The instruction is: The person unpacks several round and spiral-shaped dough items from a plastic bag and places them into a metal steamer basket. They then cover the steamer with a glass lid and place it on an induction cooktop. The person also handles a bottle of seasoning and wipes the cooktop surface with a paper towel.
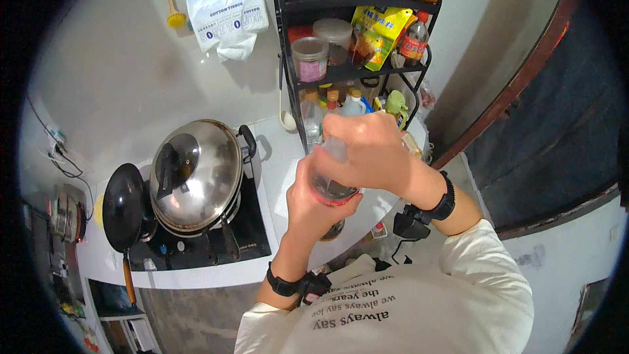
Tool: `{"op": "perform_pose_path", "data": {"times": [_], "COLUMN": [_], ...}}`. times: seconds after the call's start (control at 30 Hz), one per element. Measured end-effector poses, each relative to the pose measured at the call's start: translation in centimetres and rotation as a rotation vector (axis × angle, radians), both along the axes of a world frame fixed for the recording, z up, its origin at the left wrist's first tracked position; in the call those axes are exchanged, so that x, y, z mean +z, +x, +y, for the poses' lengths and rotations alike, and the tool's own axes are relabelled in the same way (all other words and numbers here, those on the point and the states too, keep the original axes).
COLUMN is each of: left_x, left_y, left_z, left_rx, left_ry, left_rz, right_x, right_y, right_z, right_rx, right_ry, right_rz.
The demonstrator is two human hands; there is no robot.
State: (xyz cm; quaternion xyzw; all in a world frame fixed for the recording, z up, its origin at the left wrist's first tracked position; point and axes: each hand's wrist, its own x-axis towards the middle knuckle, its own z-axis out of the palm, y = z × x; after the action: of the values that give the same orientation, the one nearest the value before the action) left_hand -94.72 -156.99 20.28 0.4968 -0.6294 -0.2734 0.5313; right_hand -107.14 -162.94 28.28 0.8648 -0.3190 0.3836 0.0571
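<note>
Over the counter's front edge, my left hand (305, 204) is wrapped around a clear bottle (330, 188) with something dark inside and a red band near its lower part. My right hand (376, 152) closes over the bottle's upper end, its fingers curled around a whitish, translucent part (336, 148). Motion blur and the fingers hide the exact shape of that top. Both hands meet on the one bottle, in front of the black shelf rack (290, 59). A second dark, rounded thing (334, 231) shows just below my left hand, partly covered.
Left, a lidded steel wok (206, 182) and a black frying pan (123, 206) sit on a black cooktop (191, 255). Bottles (333, 101), jars (309, 59) and packets (382, 34) fill the rack. A white ladle (287, 120) hangs beside it. A dark doorway curtain (545, 132) is right.
</note>
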Motion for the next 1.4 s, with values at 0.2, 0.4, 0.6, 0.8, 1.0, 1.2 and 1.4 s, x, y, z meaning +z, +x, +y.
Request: {"op": "perform_pose_path", "data": {"times": [0.2, 0.4, 0.6, 0.8, 1.0, 1.2, 1.4], "left_x": [-0.2, 1.4, 3.0, 0.8, -2.3, -4.1, -5.2], "left_y": [1.0, 0.0, -4.1, -3.0, -1.5, -1.7, -4.4], "left_z": [-2.0, -4.8, -8.3, -9.3, -9.0, -9.8, -11.5], "left_rx": [0.010, -0.146, -0.256, -0.010, 0.180, 0.136, -0.078], "left_ry": [-0.057, -0.032, -0.087, 0.047, 0.138, 0.223, 0.322], "left_rz": [0.219, 0.389, 0.424, 0.610, 0.739, 0.789, 0.696], "right_x": [-1.1, -4.7, -5.0, -4.9, -5.5, -6.5, -9.5], "right_y": [-1.9, -4.0, -6.4, -10.4, -13.4, -15.7, -20.3], "right_z": [0.2, -0.3, -4.6, -11.9, -16.8, -17.5, -14.7], "right_rx": [0.151, 0.130, 0.236, 0.200, -0.068, -0.031, -0.259], "right_ry": [0.478, 0.896, 0.495, 0.439, 0.308, 0.262, 0.506], "right_rz": [-0.170, -0.133, -0.414, -0.652, -0.529, -0.605, -0.561]}}
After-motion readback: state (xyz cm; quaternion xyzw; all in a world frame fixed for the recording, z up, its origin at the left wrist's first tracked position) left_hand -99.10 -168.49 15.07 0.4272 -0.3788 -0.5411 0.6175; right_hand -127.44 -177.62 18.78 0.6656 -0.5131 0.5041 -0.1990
